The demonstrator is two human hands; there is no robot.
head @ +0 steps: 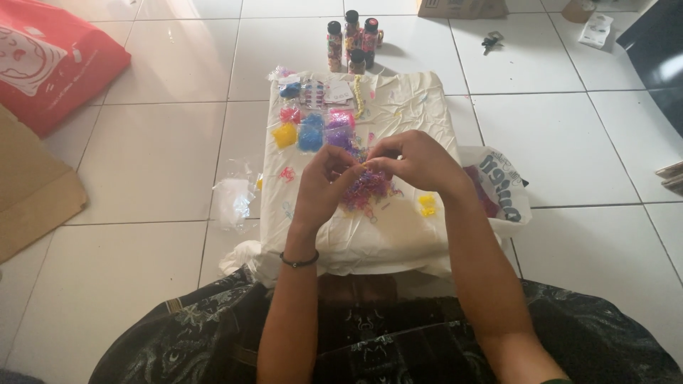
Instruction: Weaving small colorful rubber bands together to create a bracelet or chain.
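Observation:
My left hand (324, 186) and my right hand (411, 161) meet above a cream cloth (413, 99), fingertips pinched together on a small loop band (363, 166). Below them lies a heap of mixed pink and purple bands (367, 190). My left wrist carries a dark bracelet (299, 262). Small bags of yellow bands (284, 135), blue bands (311, 133) and purple bands (340, 129) sit at the cloth's far left. A little yellow pile (427, 205) lies to the right of the heap.
Several dark-capped bottles (352, 40) stand beyond the cloth on the white tiled floor. A red bag (50, 57) and brown cardboard (28, 185) lie at left. A printed plastic bag (498, 186) sits at the cloth's right edge. A clear plastic bag (235, 192) lies left.

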